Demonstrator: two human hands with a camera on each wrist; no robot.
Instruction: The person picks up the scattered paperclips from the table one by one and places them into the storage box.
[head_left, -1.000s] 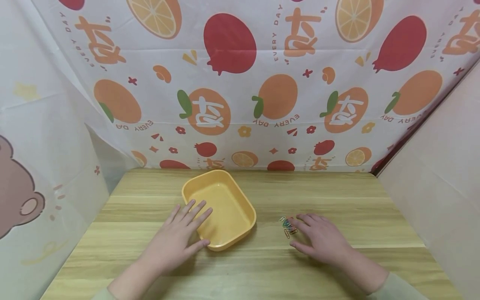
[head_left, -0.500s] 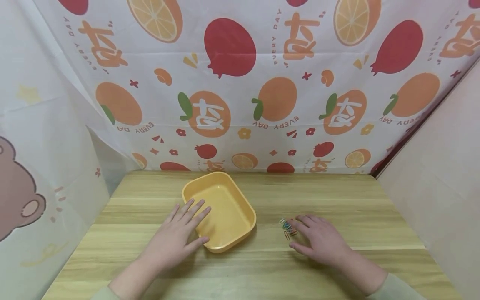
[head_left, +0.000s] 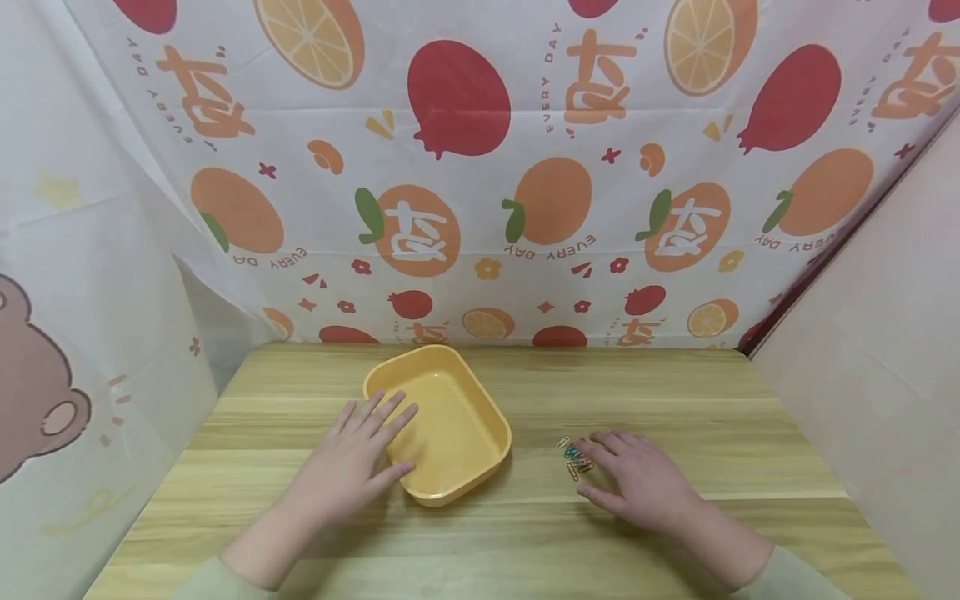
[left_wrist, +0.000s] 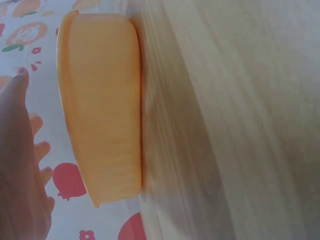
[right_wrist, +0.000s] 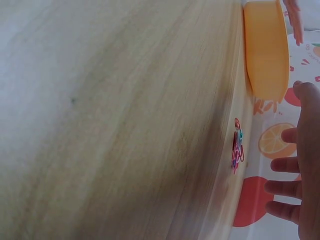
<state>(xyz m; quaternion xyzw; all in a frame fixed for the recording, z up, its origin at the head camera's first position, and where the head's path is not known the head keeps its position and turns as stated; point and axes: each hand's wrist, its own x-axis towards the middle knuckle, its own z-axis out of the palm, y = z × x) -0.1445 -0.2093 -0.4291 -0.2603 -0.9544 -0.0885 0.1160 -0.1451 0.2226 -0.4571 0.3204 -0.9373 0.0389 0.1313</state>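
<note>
A yellow tray [head_left: 457, 433] with rounded corners stands on the wooden table, and nothing shows inside it. Over its near left rim hovers my left hand [head_left: 348, 462], fingers spread; the left wrist view shows that hand [left_wrist: 20, 165] apart from the tray's side wall [left_wrist: 105, 110]. To the right of the tray lies a small heap of coloured paper clips [head_left: 576, 457]. My right hand [head_left: 645, 479] is just right of the heap with fingers relaxed. In the right wrist view its fingers [right_wrist: 285, 187] hang above the table, clear of the clips [right_wrist: 237, 145], holding nothing.
The wooden table [head_left: 645, 383] ends at the back against a white fruit-printed cloth [head_left: 480, 192]. A pale cloth with a bear print [head_left: 37, 375] hangs on the left, and a plain pale panel [head_left: 885, 333] stands on the right.
My left hand has shifted slightly to the left over the tray's rim. The right hand, the paper clips and the tray look almost unchanged; the head view has tilted a little.
</note>
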